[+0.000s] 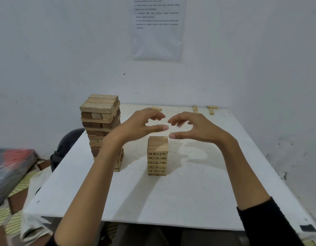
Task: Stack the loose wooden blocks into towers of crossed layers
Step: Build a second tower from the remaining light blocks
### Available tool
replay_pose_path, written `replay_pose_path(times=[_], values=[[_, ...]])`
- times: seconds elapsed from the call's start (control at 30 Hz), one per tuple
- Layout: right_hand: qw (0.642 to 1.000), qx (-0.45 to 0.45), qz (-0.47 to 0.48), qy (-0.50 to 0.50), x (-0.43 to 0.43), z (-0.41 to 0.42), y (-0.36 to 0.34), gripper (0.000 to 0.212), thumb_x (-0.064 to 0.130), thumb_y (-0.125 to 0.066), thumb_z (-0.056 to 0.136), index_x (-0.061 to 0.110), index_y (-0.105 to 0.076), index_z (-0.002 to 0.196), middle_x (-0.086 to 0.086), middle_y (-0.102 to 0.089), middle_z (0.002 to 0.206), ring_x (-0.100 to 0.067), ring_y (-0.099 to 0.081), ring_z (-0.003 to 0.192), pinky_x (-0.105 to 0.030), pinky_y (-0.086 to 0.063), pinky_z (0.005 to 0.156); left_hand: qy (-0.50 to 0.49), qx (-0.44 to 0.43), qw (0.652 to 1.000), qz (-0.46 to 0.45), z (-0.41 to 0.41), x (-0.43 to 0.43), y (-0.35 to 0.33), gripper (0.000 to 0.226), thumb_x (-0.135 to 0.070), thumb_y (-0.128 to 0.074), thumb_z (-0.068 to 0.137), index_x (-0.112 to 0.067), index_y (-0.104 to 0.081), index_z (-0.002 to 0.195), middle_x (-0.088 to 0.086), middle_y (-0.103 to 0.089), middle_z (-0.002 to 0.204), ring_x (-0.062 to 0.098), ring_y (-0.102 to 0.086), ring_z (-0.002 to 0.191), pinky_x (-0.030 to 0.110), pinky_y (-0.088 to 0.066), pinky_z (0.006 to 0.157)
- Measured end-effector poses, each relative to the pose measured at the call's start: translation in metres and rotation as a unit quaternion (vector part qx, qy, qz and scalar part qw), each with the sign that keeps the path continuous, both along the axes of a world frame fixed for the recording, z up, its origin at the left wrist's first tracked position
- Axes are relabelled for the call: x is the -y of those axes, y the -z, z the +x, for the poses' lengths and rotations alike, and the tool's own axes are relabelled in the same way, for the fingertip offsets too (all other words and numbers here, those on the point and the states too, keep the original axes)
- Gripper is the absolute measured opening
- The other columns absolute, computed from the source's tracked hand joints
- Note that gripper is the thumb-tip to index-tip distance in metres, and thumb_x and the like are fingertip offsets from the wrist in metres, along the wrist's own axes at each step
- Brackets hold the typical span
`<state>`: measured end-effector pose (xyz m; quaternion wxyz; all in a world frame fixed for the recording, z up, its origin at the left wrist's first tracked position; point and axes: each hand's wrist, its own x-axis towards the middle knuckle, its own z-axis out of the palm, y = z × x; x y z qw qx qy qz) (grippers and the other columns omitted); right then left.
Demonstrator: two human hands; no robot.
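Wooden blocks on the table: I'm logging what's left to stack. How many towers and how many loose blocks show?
Towers: 2 (tall tower, short numbered tower)
Loose blocks at the far edge: 4 (middle block, right block, T-shaped pair)
Total: 6

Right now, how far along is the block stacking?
Done: a tall tower and a shorter numbered tower stand on the table. In hand: nothing; the left hand and right hand hover empty over the shorter tower. Left: a few loose blocks at the table's far edge.
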<state>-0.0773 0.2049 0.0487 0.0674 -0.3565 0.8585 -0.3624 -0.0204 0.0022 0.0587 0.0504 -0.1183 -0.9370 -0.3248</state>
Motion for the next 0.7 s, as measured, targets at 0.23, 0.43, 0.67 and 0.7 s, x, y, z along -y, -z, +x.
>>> replay_pose_path(times=[0.23,0.43,0.67,0.7], values=[[0.994,-0.080,-0.028,0.071,-0.010,-0.058,-0.022,0.031,0.028,-0.065,0.086,0.021,-0.061,0.116,0.001,-0.062,0.112,-0.009,-0.055,0.100,-0.005,-0.035,0.075,-0.008,-0.098,0.995,0.010,-0.073,-0.032,-0.038,0.023,-0.021,-0.055,0.093,-0.011,-0.064,0.112,0.003,-0.063,0.110,0.010,-0.057,0.098,0.012,-0.043,0.082],[0.991,-0.098,0.037,0.082,-0.008,-0.118,-0.023,0.031,0.020,-0.063,0.089,0.015,-0.060,0.119,-0.005,-0.061,0.114,-0.016,-0.055,0.102,-0.019,-0.039,0.082,-0.043,-0.021,0.995,-0.089,-0.151,-0.014,-0.035,0.024,-0.016,-0.053,0.094,-0.010,-0.062,0.115,0.008,-0.063,0.117,0.019,-0.057,0.107,0.018,-0.037,0.084],[0.985,-0.040,0.155,0.056,0.007,-0.173,0.024,0.041,0.005,-0.064,0.085,0.018,-0.057,0.123,-0.009,-0.054,0.122,-0.020,-0.053,0.108,-0.028,-0.044,0.088,-0.090,0.081,0.988,-0.095,-0.198,0.019,0.027,0.034,-0.002,-0.050,0.092,-0.006,-0.053,0.125,0.014,-0.054,0.126,0.026,-0.050,0.117,0.028,-0.039,0.093],[0.983,-0.033,0.170,0.056,0.008,-0.178,0.032,0.044,0.003,-0.063,0.084,0.020,-0.056,0.124,-0.009,-0.051,0.124,-0.021,-0.052,0.110,-0.030,-0.044,0.088,-0.092,0.089,0.986,-0.105,-0.204,0.022,0.038,0.037,-0.001,-0.049,0.091,-0.006,-0.050,0.128,0.015,-0.050,0.130,0.027,-0.047,0.119,0.031,-0.037,0.096]])
